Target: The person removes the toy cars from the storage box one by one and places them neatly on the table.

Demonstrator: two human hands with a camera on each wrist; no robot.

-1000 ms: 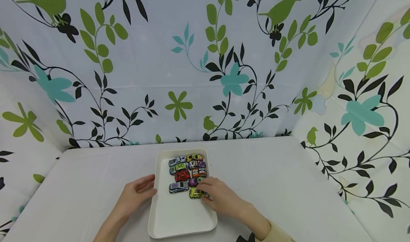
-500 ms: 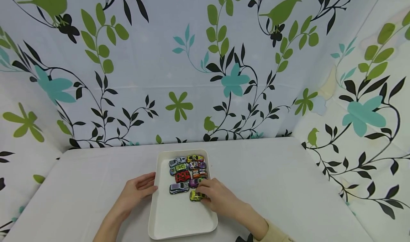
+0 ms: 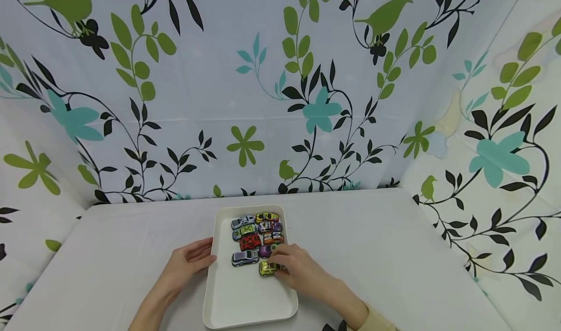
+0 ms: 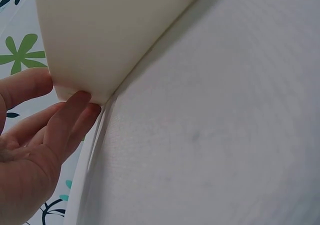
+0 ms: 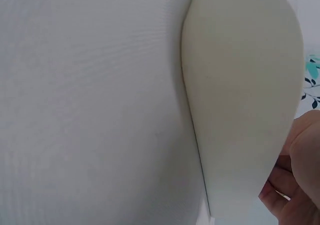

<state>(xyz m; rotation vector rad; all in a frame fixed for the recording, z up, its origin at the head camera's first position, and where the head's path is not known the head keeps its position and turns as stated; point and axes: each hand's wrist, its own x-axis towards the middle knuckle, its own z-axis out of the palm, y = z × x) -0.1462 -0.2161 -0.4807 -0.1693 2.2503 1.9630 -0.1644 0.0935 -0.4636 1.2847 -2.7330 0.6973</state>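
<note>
A white tray (image 3: 245,306) stands on the table in the head view, bearing two columns of small toy cars. My left hand (image 3: 184,265) rests against the tray's left edge, fingers nearly straight; in the left wrist view the left hand (image 4: 40,135) touches the outer wall. My right hand (image 3: 302,270) reaches over the right rim and pinches a yellow toy car (image 3: 265,268), the nearest of the right column. Just beyond it sits a purple toy car (image 3: 265,250), partly behind the fingers. In the right wrist view the tray wall (image 5: 240,85) hides the right fingertips.
Left of the yellow car is a silver-grey toy car (image 3: 245,257), with a red toy car (image 3: 250,242) behind it. Several more cars fill the tray's far end. White table (image 3: 372,253) surrounds the tray, and a patterned cloth (image 3: 197,102) hangs behind.
Over the last second the yellow car shifted very slightly toward the near side, under the right fingers. Both hands otherwise stay almost in place.
</note>
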